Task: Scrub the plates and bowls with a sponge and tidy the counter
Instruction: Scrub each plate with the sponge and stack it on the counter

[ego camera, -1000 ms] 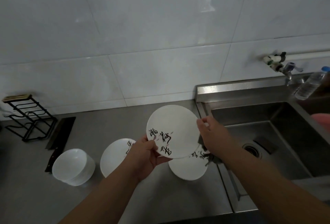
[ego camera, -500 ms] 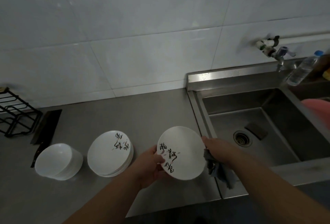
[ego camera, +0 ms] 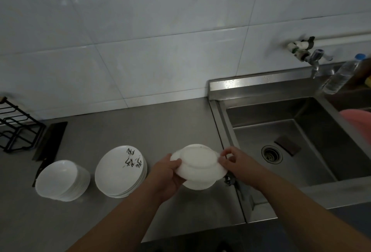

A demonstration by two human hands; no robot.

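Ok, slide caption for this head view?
A white plate, underside up, held by left hand and right hand above the counter by the sink; stacked plates and bowls alongside.

A white plate (ego camera: 197,159) is held underside up above the worktop (ego camera: 140,127), just beside the sink (ego camera: 261,135). Its left rim is gripped by the left hand (ego camera: 165,173). Its right rim is pinched by the fingers (ego camera: 224,154) of the right hand (ego camera: 239,163), under which a dark rag (ego camera: 228,179) is seen. A second plate (ego camera: 197,184) is partly hidden below. Further left, a plate stack (ego camera: 116,169), a bowl stack (ego camera: 58,179), a knife (ego camera: 50,141) and a rack (ego camera: 14,125) are set.
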